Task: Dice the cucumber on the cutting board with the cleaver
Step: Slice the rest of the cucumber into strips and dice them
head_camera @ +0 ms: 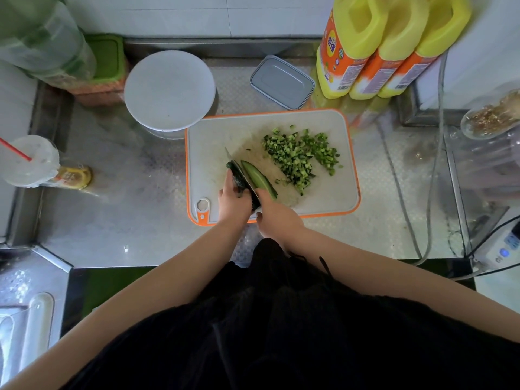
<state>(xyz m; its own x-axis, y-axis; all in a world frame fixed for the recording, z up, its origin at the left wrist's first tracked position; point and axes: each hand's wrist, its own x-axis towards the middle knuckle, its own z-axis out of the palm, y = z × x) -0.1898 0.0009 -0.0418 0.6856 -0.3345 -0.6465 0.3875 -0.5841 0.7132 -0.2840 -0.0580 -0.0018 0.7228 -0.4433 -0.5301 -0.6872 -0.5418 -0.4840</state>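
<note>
Illegible print on bottle labels [342, 69]

- Round white lid [170, 90] sits behind the board's left corner.
- Grey rectangular tin [282, 82] lies beside three yellow plastic jugs [391, 46].
- Clear lidded cup with red straw [31, 161] stands far left.

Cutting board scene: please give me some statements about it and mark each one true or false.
1. A pile of diced cucumber lies on the cutting board. True.
2. The right hand holds the cleaver. True.
3. The left hand rests on the steel counter. False: it holds a cucumber piece on the board.
4. The cut cucumber half lies left of the blade. False: it lies right of it.
5. Three yellow bottles stand behind the board. True.
</note>
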